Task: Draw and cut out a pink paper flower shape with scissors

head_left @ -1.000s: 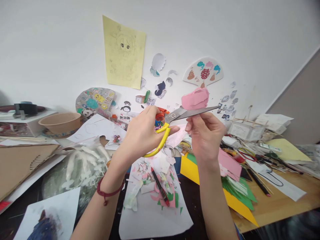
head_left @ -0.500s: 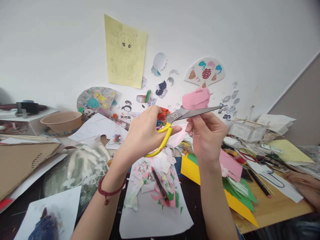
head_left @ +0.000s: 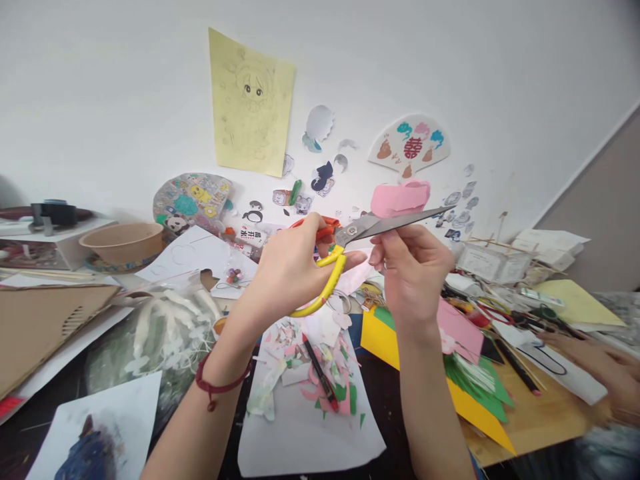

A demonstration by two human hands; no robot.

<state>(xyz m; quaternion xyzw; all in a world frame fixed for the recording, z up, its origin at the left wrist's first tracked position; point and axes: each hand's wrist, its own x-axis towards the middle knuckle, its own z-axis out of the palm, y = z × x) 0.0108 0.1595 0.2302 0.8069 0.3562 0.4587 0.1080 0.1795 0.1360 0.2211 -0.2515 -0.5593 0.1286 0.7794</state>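
Note:
My left hand (head_left: 295, 267) is closed round the handles of a pair of scissors (head_left: 327, 293), one loop yellow and the other orange-red. The grey blades point right and lie nearly together. Behind and above them shows a piece of pink paper (head_left: 400, 199) with a curved outline. My right hand (head_left: 415, 273) pinches the lower part of this paper close under the blades, its thumb next to the metal. Below both hands a white sheet (head_left: 305, 447) carries pink, green and white paper scraps (head_left: 295, 373) and a dark pen (head_left: 320, 373) with a red end.
A cardboard piece (head_left: 50, 327), a plastic bag of white pieces (head_left: 155, 327) and a brown bowl (head_left: 123, 240) are on the left. Coloured paper (head_left: 460, 327) and a black marker (head_left: 517, 367) lie right. Another person's hand (head_left: 590, 360) rests at the right edge.
The pink paper has shifted slightly right and down and turned a little against the blades. The other person's hand at the right edge has moved inward over the table. My grips look the same.

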